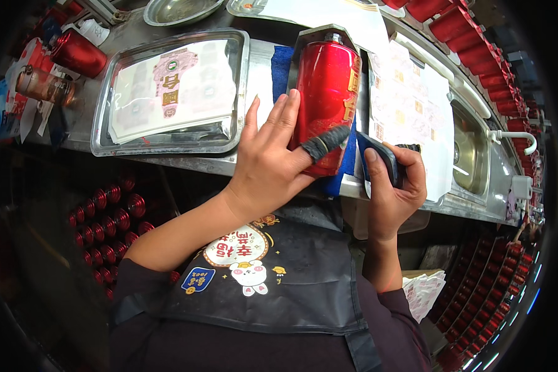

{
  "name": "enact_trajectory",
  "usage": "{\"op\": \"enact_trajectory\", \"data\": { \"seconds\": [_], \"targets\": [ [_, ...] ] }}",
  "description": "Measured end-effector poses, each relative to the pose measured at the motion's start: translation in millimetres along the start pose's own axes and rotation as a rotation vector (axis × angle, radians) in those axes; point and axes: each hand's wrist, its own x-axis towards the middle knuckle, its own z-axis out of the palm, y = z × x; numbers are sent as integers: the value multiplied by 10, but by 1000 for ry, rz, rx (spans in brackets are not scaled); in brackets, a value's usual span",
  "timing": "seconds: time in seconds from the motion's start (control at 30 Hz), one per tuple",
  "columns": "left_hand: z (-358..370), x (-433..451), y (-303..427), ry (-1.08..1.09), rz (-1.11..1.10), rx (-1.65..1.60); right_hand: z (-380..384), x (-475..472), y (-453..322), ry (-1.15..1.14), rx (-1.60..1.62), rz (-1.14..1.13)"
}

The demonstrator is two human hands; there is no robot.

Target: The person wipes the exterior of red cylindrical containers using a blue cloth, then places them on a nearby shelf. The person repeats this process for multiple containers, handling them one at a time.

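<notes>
A glossy red bottle (323,88) with gold lettering lies on its side in an angular holder over a blue cloth (282,69), its threaded neck pointing away from me. My left hand (272,144) rests spread against the bottle's left side and lower end, a black wrap around one finger reaching across it. Just right of the bottle's lower end, my right hand (395,186) grips a dark, flat scraper-like tool (385,160) between thumb and fingers. Black wrapping also shows on a right finger. Whether the tool touches the bottle is unclear.
A metal tray (169,151) at the left holds printed decal sheets (204,79). More printed sheets (411,111) lie at the right, beside a sink (469,153) with a white faucet (516,136). A metal bowl (181,11), another red bottle (79,53) and racks of red bottles (488,274) stand around.
</notes>
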Motion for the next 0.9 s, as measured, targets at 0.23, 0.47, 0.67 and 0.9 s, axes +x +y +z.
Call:
{"op": "enact_trajectory", "data": {
  "seconds": [0.23, 0.47, 0.67, 0.9],
  "targets": [
    [52, -72, -105, -1, -43, -7, 265, -103, 7, -33, -191, -302],
    [105, -85, -151, 102, -76, -158, 136, -209, -31, -84, -73, -295],
    [87, -89, -170, -21, -65, -96, 180, -254, -110, -322, -170, -623],
    [101, -77, -110, 82, -86, -128, 101, -72, -195, -422, -223, -595]
  ]
}}
